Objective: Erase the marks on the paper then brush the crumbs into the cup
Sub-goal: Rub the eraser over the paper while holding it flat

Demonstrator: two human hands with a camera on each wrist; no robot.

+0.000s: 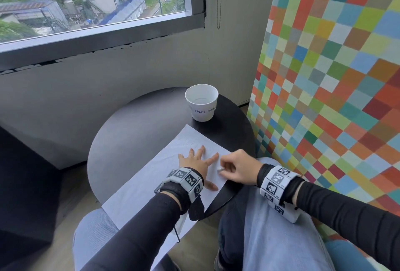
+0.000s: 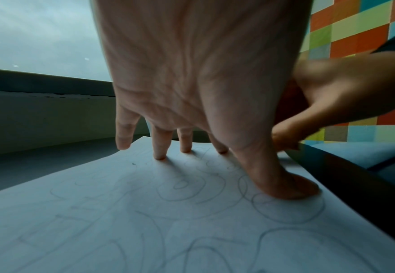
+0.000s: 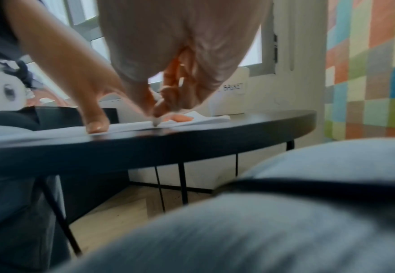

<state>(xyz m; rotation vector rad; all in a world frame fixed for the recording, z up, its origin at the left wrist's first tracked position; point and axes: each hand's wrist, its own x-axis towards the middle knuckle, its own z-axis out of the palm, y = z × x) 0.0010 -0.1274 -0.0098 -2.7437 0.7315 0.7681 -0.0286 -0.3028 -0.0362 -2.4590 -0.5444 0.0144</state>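
A round black table point(image 1: 134, 132) holds a pencil-scribbled sheet of paper point(image 1: 151, 182) at 6 o'clock. The white paper cup point(image 1: 202, 102) stands at 1 o'clock. The left hand point(image 1: 198, 159) presses the sheet, fingers spread. The right hand point(image 1: 240, 167) pinches a small white eraser point(image 1: 220, 170) against the paper's right edge.

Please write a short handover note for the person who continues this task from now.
Left hand: fingers spread flat, pressing the paper on the round table.
Right hand: pinches a small eraser, its tip on the paper by the sheet's right edge.
Cup: upright on the table beyond the paper, apart from it.
Done: erasing is under way.
Left: many pencil marks remain; then brush crumbs into the cup.
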